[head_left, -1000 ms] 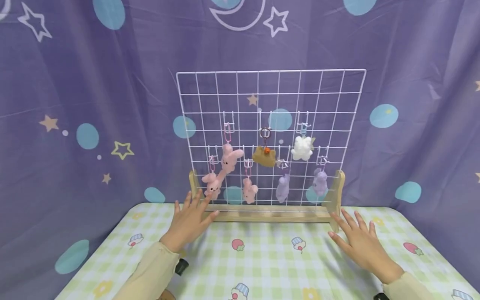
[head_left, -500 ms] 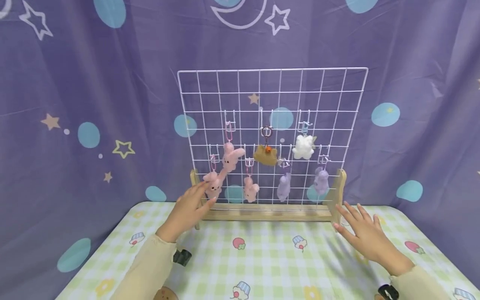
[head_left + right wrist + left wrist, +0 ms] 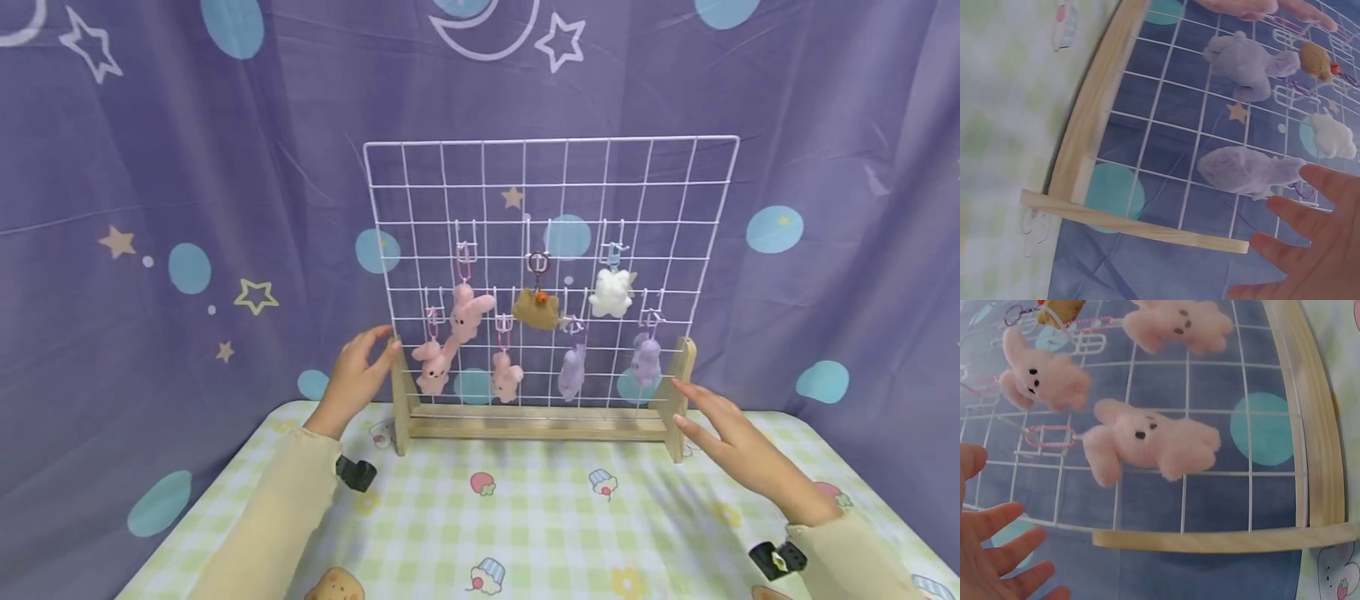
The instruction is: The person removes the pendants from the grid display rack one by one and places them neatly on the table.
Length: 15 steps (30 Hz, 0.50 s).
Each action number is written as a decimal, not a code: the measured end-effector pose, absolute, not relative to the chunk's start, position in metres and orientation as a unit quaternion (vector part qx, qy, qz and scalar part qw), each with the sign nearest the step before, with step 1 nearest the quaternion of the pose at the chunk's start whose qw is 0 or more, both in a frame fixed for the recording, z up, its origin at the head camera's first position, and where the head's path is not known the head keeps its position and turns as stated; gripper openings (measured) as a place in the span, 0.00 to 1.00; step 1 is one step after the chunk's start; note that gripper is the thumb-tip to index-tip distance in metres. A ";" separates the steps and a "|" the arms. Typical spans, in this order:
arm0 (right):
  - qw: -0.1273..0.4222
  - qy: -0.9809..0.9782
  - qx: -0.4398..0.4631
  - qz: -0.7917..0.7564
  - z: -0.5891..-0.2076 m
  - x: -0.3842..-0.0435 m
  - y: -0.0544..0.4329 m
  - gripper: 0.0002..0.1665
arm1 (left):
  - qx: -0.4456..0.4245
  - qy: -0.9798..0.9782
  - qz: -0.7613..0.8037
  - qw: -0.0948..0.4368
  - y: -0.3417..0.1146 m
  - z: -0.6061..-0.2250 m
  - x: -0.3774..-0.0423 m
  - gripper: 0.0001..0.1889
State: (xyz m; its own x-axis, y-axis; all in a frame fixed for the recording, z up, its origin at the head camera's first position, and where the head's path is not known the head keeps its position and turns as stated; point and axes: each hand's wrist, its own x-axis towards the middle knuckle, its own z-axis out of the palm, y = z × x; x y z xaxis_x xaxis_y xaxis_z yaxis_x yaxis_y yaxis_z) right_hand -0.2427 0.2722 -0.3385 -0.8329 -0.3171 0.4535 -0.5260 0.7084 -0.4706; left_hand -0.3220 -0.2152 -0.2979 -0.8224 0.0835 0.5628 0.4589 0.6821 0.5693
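Note:
A white wire grid rack [image 3: 566,140] stands on a wooden base [image 3: 536,425] with an upright at each end. From its hooks hang three pink rabbit plush keychains, one low at the left [image 3: 433,373], one higher [image 3: 467,313] and one nearer the middle [image 3: 506,379]. A brown plush [image 3: 537,310], a white plush [image 3: 612,293] and two purple plushes [image 3: 572,372] hang there too. My left hand [image 3: 351,385] is at the top of the left upright, fingers spread in the left wrist view. Beside the right upright my right hand [image 3: 738,443] extends its fingers; contact is unclear.
A green checked cloth [image 3: 555,517] covers the table. Behind the rack hangs a purple curtain [image 3: 300,208] with stars and blue dots. A brown rounded object [image 3: 335,585] shows at the front edge, partly cut off.
My left hand has moved from in front of the low left pink rabbit, up and left to the upright. My right hand has risen slightly beside the right upright. The plushes still hang.

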 end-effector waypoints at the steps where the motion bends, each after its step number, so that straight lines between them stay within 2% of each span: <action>1: 0.171 -0.907 0.233 0.308 -0.337 -0.243 0.272 0.32 | -0.151 -0.879 -0.370 0.259 -0.216 -0.297 -0.325 0.26; 10: 0.178 -0.899 0.225 0.332 -0.328 -0.247 0.271 0.29 | -0.118 -0.839 -0.459 0.266 -0.215 -0.289 -0.343 0.28; 15: 0.191 -0.897 0.206 0.341 -0.325 -0.249 0.269 0.26 | -0.091 -0.800 -0.507 0.307 -0.210 -0.289 -0.353 0.25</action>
